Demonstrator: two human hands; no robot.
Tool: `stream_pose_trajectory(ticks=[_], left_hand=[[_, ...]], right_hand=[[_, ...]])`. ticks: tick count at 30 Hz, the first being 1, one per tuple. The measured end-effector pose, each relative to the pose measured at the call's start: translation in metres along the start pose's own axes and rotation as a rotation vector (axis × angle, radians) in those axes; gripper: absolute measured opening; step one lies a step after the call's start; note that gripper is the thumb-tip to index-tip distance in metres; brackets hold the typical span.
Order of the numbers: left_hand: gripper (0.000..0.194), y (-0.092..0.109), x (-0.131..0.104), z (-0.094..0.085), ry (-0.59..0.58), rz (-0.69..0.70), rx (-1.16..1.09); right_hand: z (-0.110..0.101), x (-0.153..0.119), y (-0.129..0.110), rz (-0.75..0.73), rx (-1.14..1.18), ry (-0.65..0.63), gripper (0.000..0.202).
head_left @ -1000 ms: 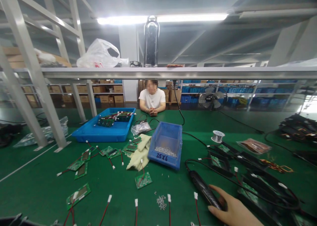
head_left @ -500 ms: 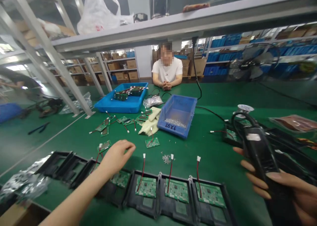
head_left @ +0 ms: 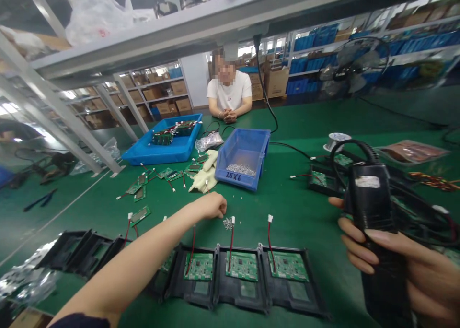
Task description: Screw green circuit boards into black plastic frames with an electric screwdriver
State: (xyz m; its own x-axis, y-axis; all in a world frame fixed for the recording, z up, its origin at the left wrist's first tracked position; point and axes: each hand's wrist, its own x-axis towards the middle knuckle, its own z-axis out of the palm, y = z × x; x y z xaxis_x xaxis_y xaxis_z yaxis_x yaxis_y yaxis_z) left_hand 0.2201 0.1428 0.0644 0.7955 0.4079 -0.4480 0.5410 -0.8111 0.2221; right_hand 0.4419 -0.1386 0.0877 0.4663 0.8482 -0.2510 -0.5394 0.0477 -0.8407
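My left hand (head_left: 212, 205) reaches over the green table beside a small pile of screws (head_left: 227, 223); its fingers are curled together, and what they hold, if anything, is too small to see. My right hand (head_left: 373, 246) is wrapped round a black electric screwdriver (head_left: 373, 208) with a looped cord, at the right. Below the screws lie black plastic frames (head_left: 240, 297) in a row, several with green circuit boards (head_left: 241, 265) and red-black wires ending in white plugs.
A blue bin of screws (head_left: 244, 150) stands behind the pile, near a blue tray (head_left: 161, 153) of boards. Loose boards (head_left: 140, 215) lie at the left. A solder spool (head_left: 337, 141) sits back right. Across the table sits a person (head_left: 229, 95). A metal shelf (head_left: 143, 42) crosses overhead.
My left hand has moved right and reached the screw pile, its fingers now curled together. My right hand still holds the screwdriver. The whole view has shifted slightly.
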Motion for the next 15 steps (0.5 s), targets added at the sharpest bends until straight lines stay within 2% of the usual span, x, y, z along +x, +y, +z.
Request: stream_pose_trajectory(ticks=[3,7,11,13,15], left_hand=[[0.016,-0.004,-0.002,0.002,-0.01,0.017,0.0],[0.013,-0.008,-0.014,-0.001,0.099,0.02,-0.053],[0.006,-0.003,-0.042,-0.012,0.335,-0.026,-0.171],[0.014,0.009,-0.065,-0.013,0.443,-0.031,-0.24],[0.023,0.027,-0.092,-0.006,0.519,-0.003,-0.339]], right_hand=[[-0.009,0.002,0.003,0.036,-0.02,-0.088,0.049],[-0.007,0.005,0.008,0.015,-0.037,-0.081,0.048],[0.019,-0.005,0.007,-0.045,-0.028,0.062,0.06],[0.036,-0.016,0.004,-0.152,0.023,0.179,0.066],[0.05,-0.027,0.002,-0.297,0.072,0.27,0.068]])
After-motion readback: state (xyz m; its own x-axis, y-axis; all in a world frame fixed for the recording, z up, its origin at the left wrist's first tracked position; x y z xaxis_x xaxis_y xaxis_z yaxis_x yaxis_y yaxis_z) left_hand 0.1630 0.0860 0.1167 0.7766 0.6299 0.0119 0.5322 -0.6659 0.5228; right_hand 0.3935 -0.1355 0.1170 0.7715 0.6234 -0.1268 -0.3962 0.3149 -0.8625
